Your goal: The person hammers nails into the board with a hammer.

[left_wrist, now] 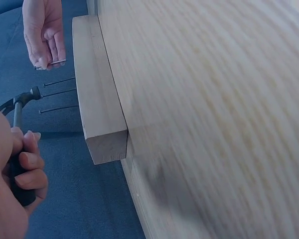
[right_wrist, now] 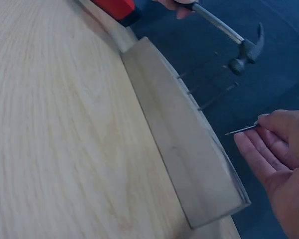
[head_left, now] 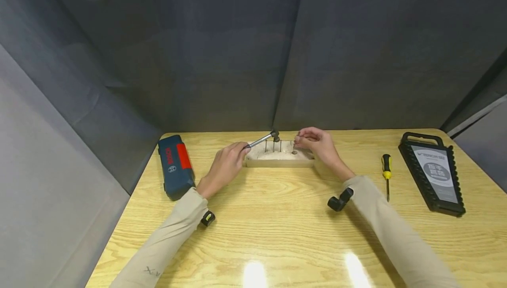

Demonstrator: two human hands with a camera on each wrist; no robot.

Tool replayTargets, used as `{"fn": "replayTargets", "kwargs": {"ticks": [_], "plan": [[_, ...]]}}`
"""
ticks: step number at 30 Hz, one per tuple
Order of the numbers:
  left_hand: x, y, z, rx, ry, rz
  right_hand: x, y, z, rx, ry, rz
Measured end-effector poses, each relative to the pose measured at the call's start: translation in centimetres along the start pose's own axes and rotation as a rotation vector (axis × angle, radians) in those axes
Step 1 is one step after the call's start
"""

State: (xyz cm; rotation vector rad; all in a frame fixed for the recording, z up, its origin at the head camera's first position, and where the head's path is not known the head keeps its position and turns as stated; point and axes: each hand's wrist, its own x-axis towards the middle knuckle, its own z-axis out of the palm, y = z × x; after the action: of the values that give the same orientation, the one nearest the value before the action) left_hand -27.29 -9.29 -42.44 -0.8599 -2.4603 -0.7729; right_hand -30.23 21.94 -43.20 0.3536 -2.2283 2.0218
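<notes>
In the head view, my left hand grips a claw hammer by its black handle, fingers curled round it. The hammer's head hangs over a pale wooden block on the table, close to the tops of three upright nails standing in it. Over the block's right end, my right hand pinches another nail between thumb and fingers. That nail's point is apart from the wood in the right wrist view. The left wrist view shows the block with the hammer head beside the nail heads.
On the left lies a blue and red tool case. A yellow and black screwdriver lies on the right, with a black wrench rack beyond it. A dark curtain hangs behind the wooden table.
</notes>
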Motion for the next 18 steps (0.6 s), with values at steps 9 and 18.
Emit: {"fn": "replayTargets", "kwargs": {"ticks": [9, 18], "plan": [[0.0, 0.1, 0.0, 0.002, 0.002, 0.008, -0.2, 1.7, 1.7, -0.073, -0.028, -0.099], [0.3, 0.4, 0.0, -0.001, -0.003, 0.015, -0.2, 2.8, 2.1, -0.143, -0.04, -0.137]]}}
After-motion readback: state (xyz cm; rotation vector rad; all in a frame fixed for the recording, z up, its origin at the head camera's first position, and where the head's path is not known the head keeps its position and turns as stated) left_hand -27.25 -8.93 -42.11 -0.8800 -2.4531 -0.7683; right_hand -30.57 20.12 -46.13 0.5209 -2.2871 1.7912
